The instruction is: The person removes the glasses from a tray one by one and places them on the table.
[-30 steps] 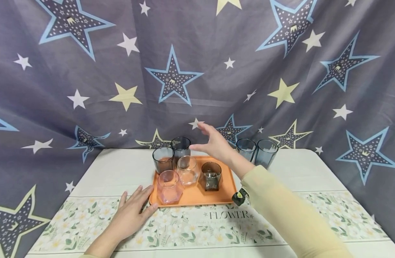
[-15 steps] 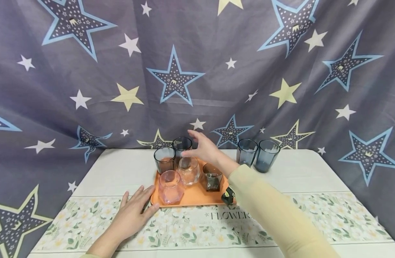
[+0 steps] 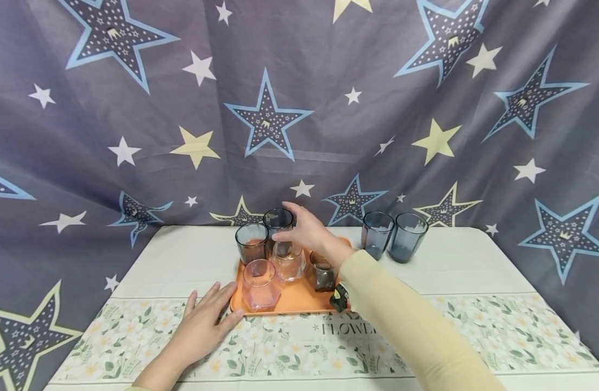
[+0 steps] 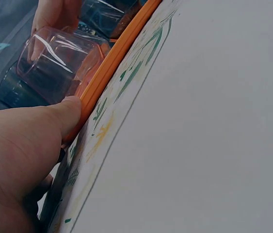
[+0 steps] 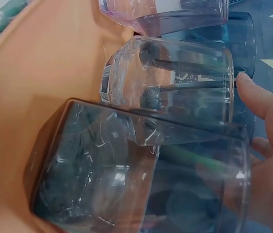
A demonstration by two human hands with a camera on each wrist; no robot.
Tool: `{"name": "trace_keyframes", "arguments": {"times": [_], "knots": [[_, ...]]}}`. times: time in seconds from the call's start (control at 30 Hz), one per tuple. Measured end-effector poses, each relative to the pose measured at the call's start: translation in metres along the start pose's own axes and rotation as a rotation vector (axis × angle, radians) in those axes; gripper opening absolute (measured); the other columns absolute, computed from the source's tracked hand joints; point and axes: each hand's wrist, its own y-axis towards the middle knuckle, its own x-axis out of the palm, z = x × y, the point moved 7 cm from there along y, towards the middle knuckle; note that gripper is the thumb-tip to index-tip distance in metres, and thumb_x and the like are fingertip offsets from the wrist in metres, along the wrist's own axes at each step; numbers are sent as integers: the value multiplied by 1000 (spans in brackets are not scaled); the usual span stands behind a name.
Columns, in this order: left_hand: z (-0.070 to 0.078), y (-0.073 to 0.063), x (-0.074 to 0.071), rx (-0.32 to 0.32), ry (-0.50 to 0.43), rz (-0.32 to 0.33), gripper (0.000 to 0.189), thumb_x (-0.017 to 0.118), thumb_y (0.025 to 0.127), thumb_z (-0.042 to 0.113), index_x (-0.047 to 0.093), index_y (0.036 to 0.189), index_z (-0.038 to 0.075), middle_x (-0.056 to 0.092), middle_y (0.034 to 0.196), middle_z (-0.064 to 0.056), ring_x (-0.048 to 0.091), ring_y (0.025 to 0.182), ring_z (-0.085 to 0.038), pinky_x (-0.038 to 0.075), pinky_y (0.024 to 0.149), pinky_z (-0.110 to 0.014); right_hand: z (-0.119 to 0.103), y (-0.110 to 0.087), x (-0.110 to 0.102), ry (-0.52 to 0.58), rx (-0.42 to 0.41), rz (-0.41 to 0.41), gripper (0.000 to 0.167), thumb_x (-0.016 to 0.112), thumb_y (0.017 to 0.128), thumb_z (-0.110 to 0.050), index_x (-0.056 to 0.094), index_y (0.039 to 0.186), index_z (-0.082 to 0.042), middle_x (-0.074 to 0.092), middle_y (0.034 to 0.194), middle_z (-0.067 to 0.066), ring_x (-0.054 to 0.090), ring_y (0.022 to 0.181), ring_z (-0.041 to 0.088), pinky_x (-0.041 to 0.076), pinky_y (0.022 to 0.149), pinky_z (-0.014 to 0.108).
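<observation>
My right hand (image 3: 309,231) reaches over the orange tray (image 3: 301,301) to its back edge. Thumb and fingers stand apart around the right side of a dark tall glass (image 3: 275,217), thumb in front, fingers at the rear rim. In the right wrist view the thumb (image 5: 264,97) lies near the rim of a clear glass (image 5: 194,77). Flat at the tray's front left corner rests my left hand (image 3: 201,326), its thumb (image 4: 71,111) against the tray rim in the left wrist view. A pink glass (image 3: 260,290) stands beside that corner.
Another dark tall glass (image 3: 252,247) stands at the tray's back left, and a smoky short glass (image 3: 323,278) sits under my right forearm. Two blue-grey glasses (image 3: 377,239) stand off the tray at the right. A starry curtain (image 3: 157,108) hangs behind the table.
My right hand has moved left and slightly down to the dark tall glass at the back, its forearm swinging left with it. The left hand and the glasses have kept their places.
</observation>
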Motion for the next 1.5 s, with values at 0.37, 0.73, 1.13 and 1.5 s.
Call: {"name": "trace_keyframes", "arguments": {"times": [0.37,0.73,1.13,1.5], "knots": [[3,2,0,8,-4,-2,78,63,110,57,48,167,6,49,169,-18,30,163,-47,-2,127,-77,5,7,5,-17,22,35,97,94,93,-30,40,172,-13,44,173,12,43,158,33,40,126,51],[7,2,1,16,1,4,76,64,111,56,50,167,7,50,168,-18,32,162,-47,1,127,-77,8,4,-3,-53,45,119,92,95,91,-36,49,167,-14,54,166,11,52,151,32,46,122,47],[4,1,0,-1,0,-2,81,61,109,62,49,168,8,49,169,-18,30,162,-47,-1,127,-77,6,-6,-35,47,48,209,89,93,95,-34,47,169,-18,52,167,10,57,145,32,52,115,50],[5,0,-2,12,2,9,78,64,110,57,49,167,7,49,169,-18,31,162,-48,0,126,-78,-2,-27,-76,139,33,261,91,94,93,-34,47,169,-16,72,135,13,70,116,24,60,98,46]]}}
